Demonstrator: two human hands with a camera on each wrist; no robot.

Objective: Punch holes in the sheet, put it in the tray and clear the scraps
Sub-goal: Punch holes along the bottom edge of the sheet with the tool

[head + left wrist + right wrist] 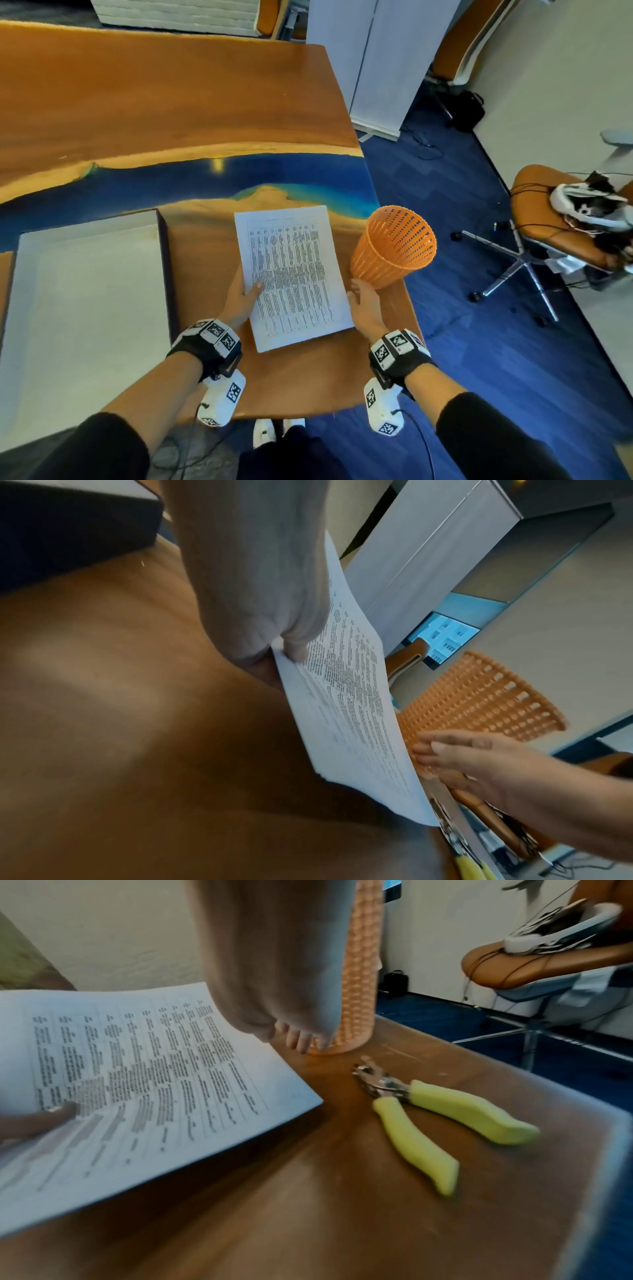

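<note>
The sheet [291, 274] is held between the left hand [241, 294] and right hand [364, 301]. The tray [85, 308] is set left of the left hand; the basket [394, 246] beyond the right hand; the punch [441, 1123] beside it on the worktop [171, 102].

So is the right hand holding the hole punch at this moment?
No: the right hand is open beside the orange basket, while the yellow-handled hole punch lies untouched on the table.

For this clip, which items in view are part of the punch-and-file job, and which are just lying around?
Part of the job:
- sheet, pinched by the left hand
- hole punch with yellow handles, lying on the table
- tray, left of the sheet
- orange basket, by the open right hand

Just lying about:
- chair with gear and cables on it
- black bag on the floor
</note>
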